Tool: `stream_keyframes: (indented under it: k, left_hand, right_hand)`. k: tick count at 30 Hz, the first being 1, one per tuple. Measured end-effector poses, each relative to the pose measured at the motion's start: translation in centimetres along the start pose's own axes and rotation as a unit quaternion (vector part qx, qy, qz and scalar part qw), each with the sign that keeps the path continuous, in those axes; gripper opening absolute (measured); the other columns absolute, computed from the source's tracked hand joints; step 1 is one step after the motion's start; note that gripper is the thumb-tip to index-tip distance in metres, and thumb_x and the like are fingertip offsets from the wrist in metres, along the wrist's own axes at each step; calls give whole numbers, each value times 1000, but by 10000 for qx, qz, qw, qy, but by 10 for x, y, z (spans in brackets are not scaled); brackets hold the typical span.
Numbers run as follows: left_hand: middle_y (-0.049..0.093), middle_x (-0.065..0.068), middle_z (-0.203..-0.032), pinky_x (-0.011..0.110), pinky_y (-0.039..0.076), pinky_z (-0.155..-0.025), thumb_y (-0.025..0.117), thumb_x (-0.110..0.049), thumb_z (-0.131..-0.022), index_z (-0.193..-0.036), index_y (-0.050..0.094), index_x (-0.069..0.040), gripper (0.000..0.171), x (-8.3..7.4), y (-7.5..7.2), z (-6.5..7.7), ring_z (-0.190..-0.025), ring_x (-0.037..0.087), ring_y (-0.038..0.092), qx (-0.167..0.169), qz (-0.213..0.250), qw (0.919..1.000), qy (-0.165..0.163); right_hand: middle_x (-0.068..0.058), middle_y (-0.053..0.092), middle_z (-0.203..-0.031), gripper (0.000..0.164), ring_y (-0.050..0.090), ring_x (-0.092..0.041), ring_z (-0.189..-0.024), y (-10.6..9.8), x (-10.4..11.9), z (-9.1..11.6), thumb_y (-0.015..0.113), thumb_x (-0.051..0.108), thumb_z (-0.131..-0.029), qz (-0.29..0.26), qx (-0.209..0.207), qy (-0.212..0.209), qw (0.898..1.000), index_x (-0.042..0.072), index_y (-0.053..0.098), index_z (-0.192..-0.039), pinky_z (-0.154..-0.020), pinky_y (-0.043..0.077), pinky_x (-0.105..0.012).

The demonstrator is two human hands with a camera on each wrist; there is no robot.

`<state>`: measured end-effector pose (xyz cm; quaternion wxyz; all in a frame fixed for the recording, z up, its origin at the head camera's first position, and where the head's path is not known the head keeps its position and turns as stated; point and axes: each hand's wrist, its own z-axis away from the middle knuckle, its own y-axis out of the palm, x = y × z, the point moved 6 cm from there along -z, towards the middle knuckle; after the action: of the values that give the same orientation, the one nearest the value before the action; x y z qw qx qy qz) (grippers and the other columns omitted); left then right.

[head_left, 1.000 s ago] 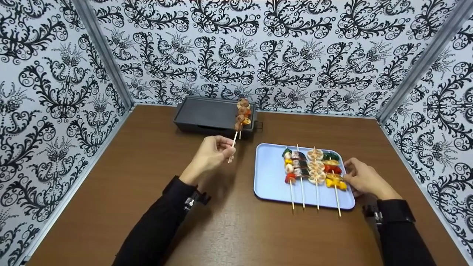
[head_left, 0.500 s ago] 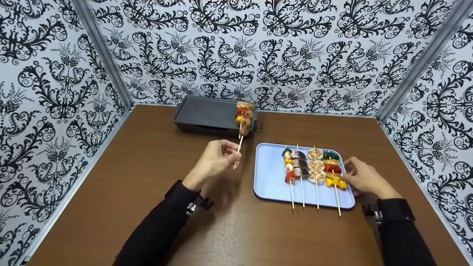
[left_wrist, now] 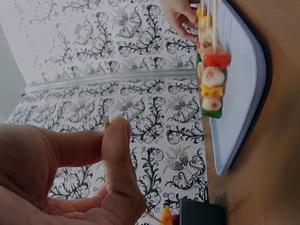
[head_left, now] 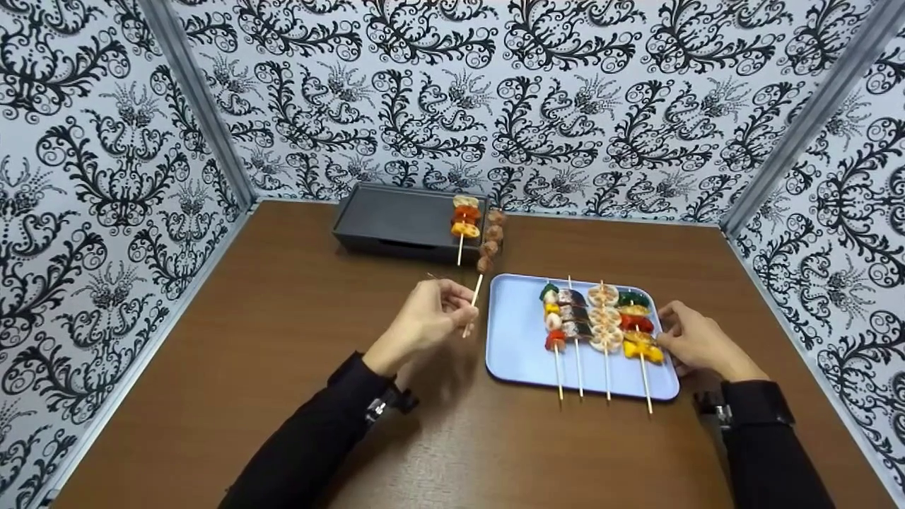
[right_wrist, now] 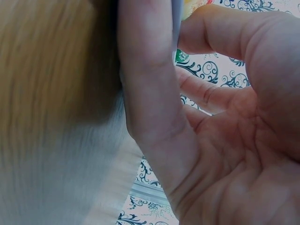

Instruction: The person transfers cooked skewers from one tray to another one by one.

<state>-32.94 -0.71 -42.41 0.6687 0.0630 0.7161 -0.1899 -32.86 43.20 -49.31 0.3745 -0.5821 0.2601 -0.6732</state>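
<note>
My left hand [head_left: 438,318] pinches the bare stick of a meatball skewer [head_left: 489,249] between thumb and fingers. Its brown balls hang in the air between the grill and the tray. In the left wrist view only a short end of the stick [left_wrist: 106,123] shows at the fingertips of the left hand [left_wrist: 108,164]. My right hand [head_left: 696,343] grips the right rim of a pale blue tray [head_left: 512,329], fingers at its underside in the right wrist view. Several skewers lie on the tray: a mixed one [head_left: 553,322], a dark-skinned one [head_left: 574,314], white rounds [head_left: 605,318] and vegetables [head_left: 638,331].
A dark grey grill [head_left: 396,215] stands at the back of the brown table [head_left: 283,318]. One vegetable skewer [head_left: 464,219] lies at the grill's right end, its stick jutting over the front edge. Patterned walls [head_left: 537,106] enclose the table at the back and sides.
My left hand has carried the meatball skewer from over the grill's right end rightward and toward me, uncovering the vegetable skewer there. My right hand stays at the tray's rim.
</note>
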Motion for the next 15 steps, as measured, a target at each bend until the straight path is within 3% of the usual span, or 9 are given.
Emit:
stream_keyframes:
  k: [5,10,15]
  left_hand:
    - [70,7,-85,27,60,-61,69,2,-90,-110,66,5,21,2,9,3,-68,19,69,77,-209,9997,-47]
    - [69,5,-87,37,64,-69,71,-2,-88,-111,67,4,24,6,16,5,-69,12,67,124,-470,9987,-119]
    - [70,7,-90,25,60,-66,74,-6,-87,-111,69,3,26,10,23,5,-71,9,65,123,-690,9975,-48]
  right_hand:
    - [-27,63,-105,49,67,-20,-62,0,-1,-1,61,15,-96,16,43,35,10000,-2,41,-138,-53,62,-38]
    - [-27,63,-105,49,67,-21,-63,0,-1,-1,60,16,-96,15,55,48,10000,-2,42,-138,-53,62,-38]
    - [-29,62,-108,49,66,-21,-65,0,0,0,60,16,-96,5,40,47,10000,-1,41,-138,-54,62,-38]
